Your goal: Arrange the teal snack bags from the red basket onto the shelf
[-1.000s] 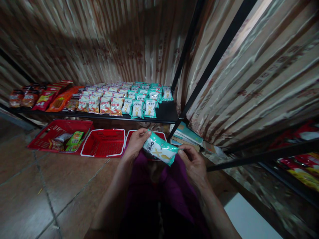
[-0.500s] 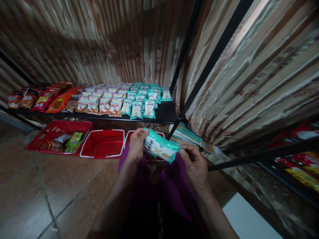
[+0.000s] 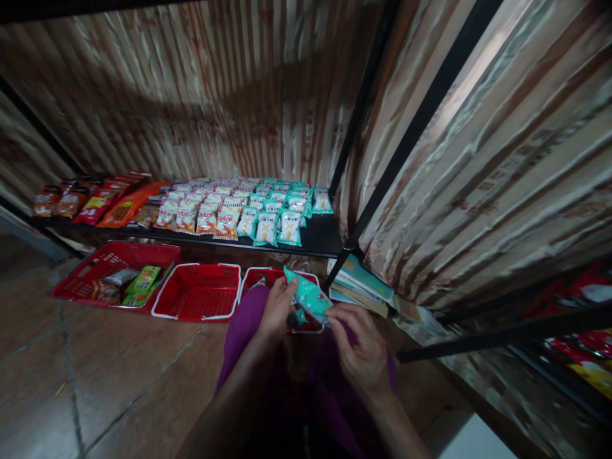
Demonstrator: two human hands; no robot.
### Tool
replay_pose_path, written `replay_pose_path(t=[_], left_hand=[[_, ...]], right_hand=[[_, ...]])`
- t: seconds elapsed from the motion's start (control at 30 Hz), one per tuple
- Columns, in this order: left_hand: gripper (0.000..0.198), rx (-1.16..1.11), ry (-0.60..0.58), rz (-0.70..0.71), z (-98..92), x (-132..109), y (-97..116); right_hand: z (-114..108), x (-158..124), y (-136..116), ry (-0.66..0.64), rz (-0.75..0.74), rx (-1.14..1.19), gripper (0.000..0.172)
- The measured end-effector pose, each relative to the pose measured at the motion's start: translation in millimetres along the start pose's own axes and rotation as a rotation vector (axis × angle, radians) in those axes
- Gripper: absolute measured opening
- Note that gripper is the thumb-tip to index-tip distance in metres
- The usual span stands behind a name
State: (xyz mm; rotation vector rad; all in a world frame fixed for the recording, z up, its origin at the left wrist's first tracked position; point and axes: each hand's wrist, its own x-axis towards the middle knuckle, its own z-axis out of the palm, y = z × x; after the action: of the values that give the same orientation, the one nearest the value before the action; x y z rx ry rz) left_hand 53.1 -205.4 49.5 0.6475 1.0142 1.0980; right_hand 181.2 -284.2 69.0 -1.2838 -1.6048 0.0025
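Observation:
A teal snack packet [image 3: 309, 297] is held between both my hands over my purple-clad lap. My left hand [image 3: 278, 312] grips its left end with fingers closed on it. My right hand [image 3: 361, 349] pinches its lower right end. Right behind the packet sits a red basket [image 3: 268, 277] on the floor. Rows of matching teal packets [image 3: 280, 220] and orange-white packets [image 3: 203, 213] lie on the low black shelf [image 3: 319, 237] beyond.
Two more red baskets stand on the tiled floor: an empty one [image 3: 198, 291] and one [image 3: 115, 277] holding a few snacks. Red and orange packs [image 3: 100, 201] fill the shelf's left end. Books [image 3: 359, 280] lie under the shelf corner. Black rack posts [image 3: 421, 118] and striped curtains rise at right.
The packet has turned more end-on and dropped lower toward the basket, with both hands still on it. The camera has tilted, so the shelf sits lower in view.

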Motion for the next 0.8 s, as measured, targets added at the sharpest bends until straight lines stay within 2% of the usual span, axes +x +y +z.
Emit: replay_pose_path(t=[0.1, 0.23, 0.43, 0.63, 0.73, 0.8], left_hand=[[0.036, -0.037, -0.063, -0.039, 2.8, -6, -4], [0.038, -0.122, -0.043, -0.014, 5.6, -11, -4], [0.048, -0.138, -0.007, 0.038, 9.2, -16, 1], [0.044, -0.177, 0.026, 0.056, 9.0, -20, 10], [0.044, -0.237, 0.011, 0.076, 7.0, -21, 15], [0.042, -0.259, -0.036, 0.069, 5.5, -22, 18]], right_hand=[[6, -2, -2, -0.054, -0.121, -0.048, 0.014], [13, -9, -8, -0.157, -0.187, -0.038, 0.019], [18, -18, -20, -0.222, -0.229, -0.03, 0.022], [20, -17, -27, -0.268, -0.221, 0.015, 0.017], [19, -13, -26, -0.214, -0.2, 0.074, 0.021], [17, -10, -23, -0.108, -0.125, 0.088, 0.023]])
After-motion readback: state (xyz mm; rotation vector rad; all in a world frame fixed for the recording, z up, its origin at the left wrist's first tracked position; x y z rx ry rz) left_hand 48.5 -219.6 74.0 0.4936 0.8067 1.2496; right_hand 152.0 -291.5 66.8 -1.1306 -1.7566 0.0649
